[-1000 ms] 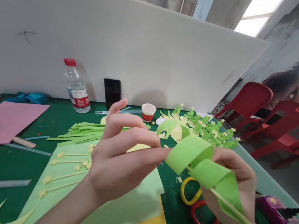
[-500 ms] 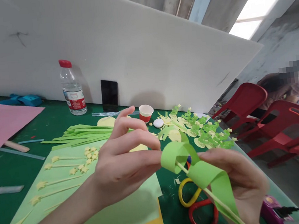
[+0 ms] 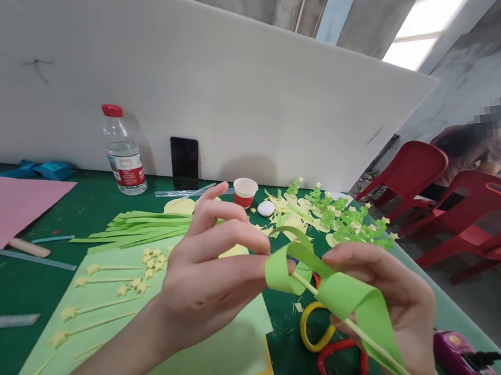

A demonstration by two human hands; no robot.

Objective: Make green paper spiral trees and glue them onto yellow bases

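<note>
A green paper strip winds in loose loops around a thin pale stick. My left hand pinches the strip's left loop near the stick's upper end between thumb and index finger, its other fingers curled above. Behind the loops, my right hand grips the strip and stick, its fingers partly hidden by the paper. Under the hands lie scissors with a yellow and a red handle loop; their blades are hidden. Pale green sheets carry yellow paper stars on sticks and several loose stars.
Green strips lie behind my left hand. A water bottle, a black phone and a paper cup stand by the white partition. Finished green star sprigs lie at the right edge; a purple device sits nearer. A person sits beyond red chairs.
My right hand has shifted slightly left, and its thumb has moved in toward the loops. The left loop has tilted and moved a little left with my left hand's pinch.
</note>
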